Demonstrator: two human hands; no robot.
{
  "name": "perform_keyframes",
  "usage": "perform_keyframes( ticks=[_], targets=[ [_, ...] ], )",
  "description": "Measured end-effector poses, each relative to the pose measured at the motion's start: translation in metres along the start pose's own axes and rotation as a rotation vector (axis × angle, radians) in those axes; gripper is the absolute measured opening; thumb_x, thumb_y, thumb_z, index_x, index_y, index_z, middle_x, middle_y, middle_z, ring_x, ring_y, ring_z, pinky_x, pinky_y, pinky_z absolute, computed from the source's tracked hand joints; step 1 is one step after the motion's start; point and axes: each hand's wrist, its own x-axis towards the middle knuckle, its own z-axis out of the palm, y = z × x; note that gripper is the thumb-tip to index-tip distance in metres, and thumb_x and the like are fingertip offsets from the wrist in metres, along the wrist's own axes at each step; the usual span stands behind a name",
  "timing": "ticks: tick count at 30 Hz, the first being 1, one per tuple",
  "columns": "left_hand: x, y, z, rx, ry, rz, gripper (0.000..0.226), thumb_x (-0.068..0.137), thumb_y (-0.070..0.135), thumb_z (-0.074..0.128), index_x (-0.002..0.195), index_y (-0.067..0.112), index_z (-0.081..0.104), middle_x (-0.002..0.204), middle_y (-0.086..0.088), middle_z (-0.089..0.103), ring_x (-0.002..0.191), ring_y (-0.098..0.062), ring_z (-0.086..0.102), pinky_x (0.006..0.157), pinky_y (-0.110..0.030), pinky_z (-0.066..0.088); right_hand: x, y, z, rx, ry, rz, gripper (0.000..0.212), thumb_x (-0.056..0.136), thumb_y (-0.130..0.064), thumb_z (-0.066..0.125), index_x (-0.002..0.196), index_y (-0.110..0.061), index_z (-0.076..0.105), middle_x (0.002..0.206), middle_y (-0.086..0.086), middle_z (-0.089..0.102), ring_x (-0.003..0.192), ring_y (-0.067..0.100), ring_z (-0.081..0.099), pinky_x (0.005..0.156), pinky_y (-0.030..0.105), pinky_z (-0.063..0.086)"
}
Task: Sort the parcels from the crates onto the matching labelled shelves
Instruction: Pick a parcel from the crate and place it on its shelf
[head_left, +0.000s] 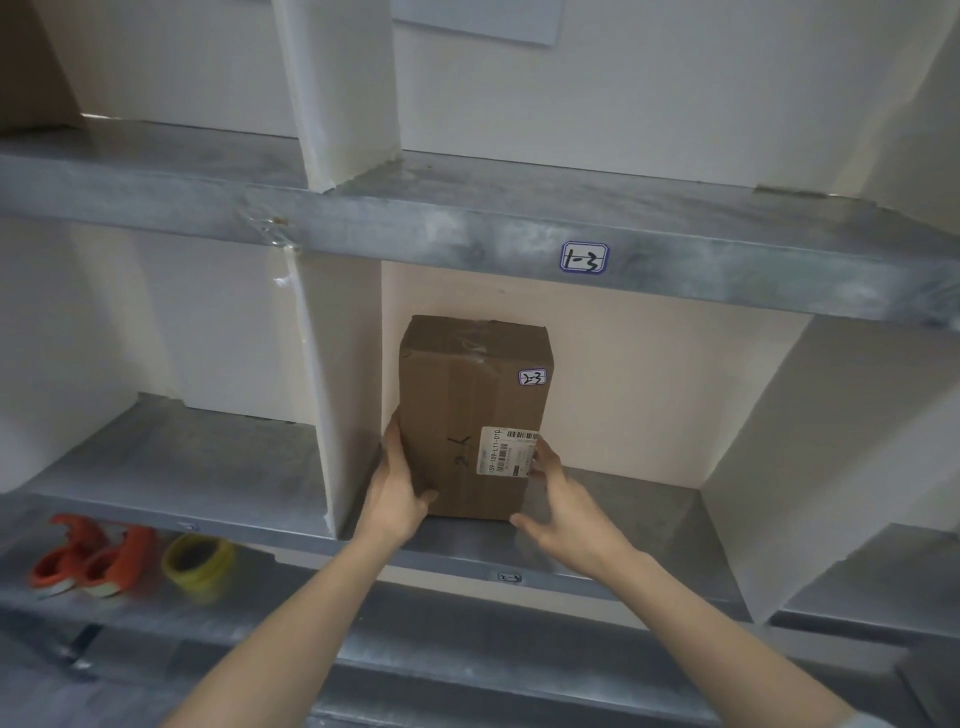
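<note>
1. The cardboard box (467, 415) stands upright on its short end on the grey metal shelf (623, 519). It is at the front left of the bay, close beside the white divider (343, 389). The bay lies below the upper shelf edge that carries the "1-3" tag (584, 257).
2. The box's own sticker (532, 377) reads "2-3". A small tag (509, 577) on this shelf's front edge is too blurred to read, so the match cannot be confirmed.
3. The left hand (397, 488) holds the box's left front edge. Its fingers lie along the left side and its thumb hooks onto the front face near the bottom.
4. The right hand (566, 499) is spread. Its fairly straight fingertips touch the right edge beside the shipping label (506, 451), and its thumb sits near the lower right corner. It looks to be pressing rather than wrapping.
5. The box is probably stiff corrugated card with taped seams, so it should keep its shape under a squeeze. Its weight cannot be told.
6. Being tall and narrow, it is likely to tip if pushed high up.
7. Bare card should grip well. The clear tape (467, 343) and the glossy label are probably slicker.
8. The best hold is probably low on the two opposite side faces, squeezed between the palms, or with one hand under the base.
</note>
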Motion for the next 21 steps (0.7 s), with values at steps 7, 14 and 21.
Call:
perform_keyframes(
  ticks=[7, 14, 21],
  targets=[
    [-0.011, 0.000, -0.014, -0.007, -0.023, 0.033, 0.131, 0.074, 0.013, 0.084, 0.153, 0.028, -0.019, 0.159, -0.011, 0.023, 0.139, -0.031, 0.038, 0.108, -0.039, 0.037, -0.005, -0.010, -0.012, -0.027, 0.090, 0.009, 0.096, 0.086, -0.030, 0.068, 0.153, -0.027, -0.001, 0.156, 0.004, 0.028, 0.137, 0.022, 0.040, 0.110, 0.039, 0.037],
    [-0.027, 0.006, -0.042, 0.043, -0.068, 0.005, 0.119, 0.079, 0.025, 0.081, 0.156, 0.017, -0.009, 0.163, -0.007, 0.014, 0.146, -0.026, 0.025, 0.115, -0.038, 0.028, -0.027, -0.042, -0.024, -0.047, 0.177, 0.032, 0.093, 0.088, -0.028, 0.067, 0.153, -0.020, 0.003, 0.154, 0.009, 0.030, 0.135, 0.026, 0.041, 0.109, 0.039, 0.037],
    [-0.067, 0.019, -0.085, 0.211, -0.141, 0.069, 0.074, 0.089, 0.035, 0.068, 0.148, 0.007, 0.033, 0.148, -0.011, 0.040, 0.135, -0.025, 0.042, 0.109, -0.034, 0.036, -0.078, -0.077, -0.038, -0.201, 0.287, 0.111, 0.080, 0.091, -0.037, 0.059, 0.152, -0.017, 0.011, 0.149, 0.009, 0.039, 0.133, 0.027, 0.042, 0.100, 0.041, 0.041]
  ],
)
